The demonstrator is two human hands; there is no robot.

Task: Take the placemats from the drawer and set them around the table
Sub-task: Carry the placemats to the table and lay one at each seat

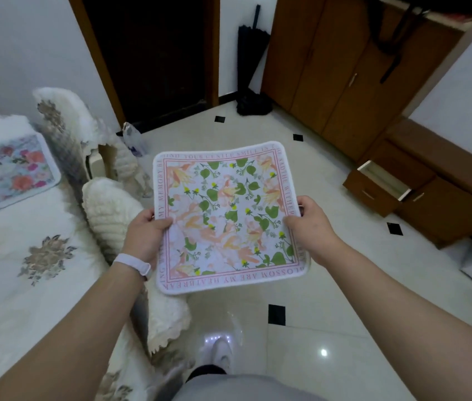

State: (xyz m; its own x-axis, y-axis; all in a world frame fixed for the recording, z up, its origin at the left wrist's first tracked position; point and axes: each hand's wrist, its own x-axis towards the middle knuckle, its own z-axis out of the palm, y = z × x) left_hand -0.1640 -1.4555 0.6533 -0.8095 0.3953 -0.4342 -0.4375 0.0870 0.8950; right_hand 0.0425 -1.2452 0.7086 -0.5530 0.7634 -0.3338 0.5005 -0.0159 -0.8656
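Placemat (pixel 229 218) showing white ground, green leaves, yellow buds, peach-orange flowers, pink line border, pink lettering running round edge. Second placemat (pixel 6 172) on table showing pale blue ground, pink, red and orange flowers, white rim. Tablecloth (pixel 26 299) showing white with grey-brown flower motifs. Chair covers (pixel 107 215) looking cream-white, ribbed. Floor (pixel 330 285) showing glossy cream tiles with small black squares. Cabinet (pixel 330 68) and open drawer (pixel 373 186) showing brown wood, drawer pale inside. Wristband (pixel 132 263) looking white. Umbrella (pixel 250 53) looking black.
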